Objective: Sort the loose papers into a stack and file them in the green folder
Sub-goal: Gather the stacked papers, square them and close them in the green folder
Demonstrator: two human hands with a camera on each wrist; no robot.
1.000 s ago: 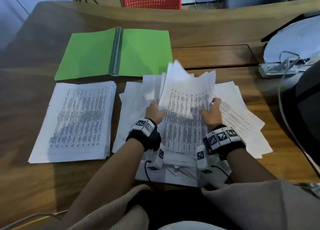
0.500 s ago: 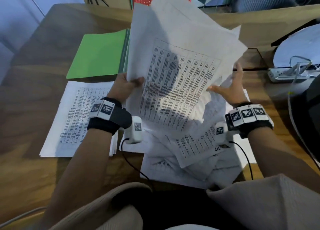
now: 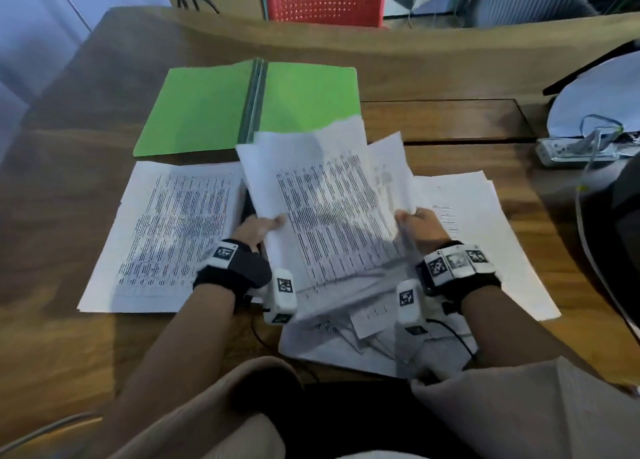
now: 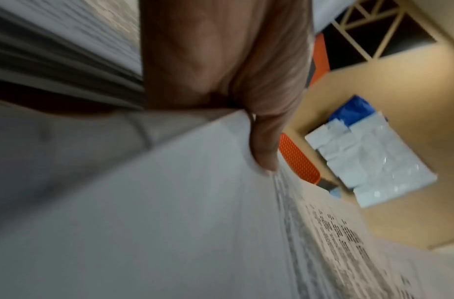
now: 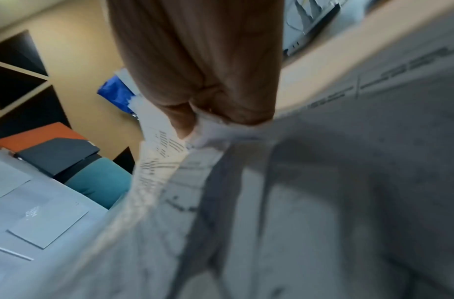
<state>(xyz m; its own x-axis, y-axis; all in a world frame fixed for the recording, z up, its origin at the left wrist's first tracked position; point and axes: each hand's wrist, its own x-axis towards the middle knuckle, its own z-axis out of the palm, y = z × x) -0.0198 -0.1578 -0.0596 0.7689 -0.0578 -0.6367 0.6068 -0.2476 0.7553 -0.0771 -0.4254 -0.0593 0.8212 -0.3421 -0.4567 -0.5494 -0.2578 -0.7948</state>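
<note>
Sheaf (image 3: 322, 195) lowered, both hands gripping.

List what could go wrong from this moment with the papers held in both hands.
1. The left hand and right hand pinch an uneven sheaf of printed white sheets by its edges; loose sheets may slip out.
2. Lowering it could disturb the neat white paper stack or the scattered loose sheets.
</note>
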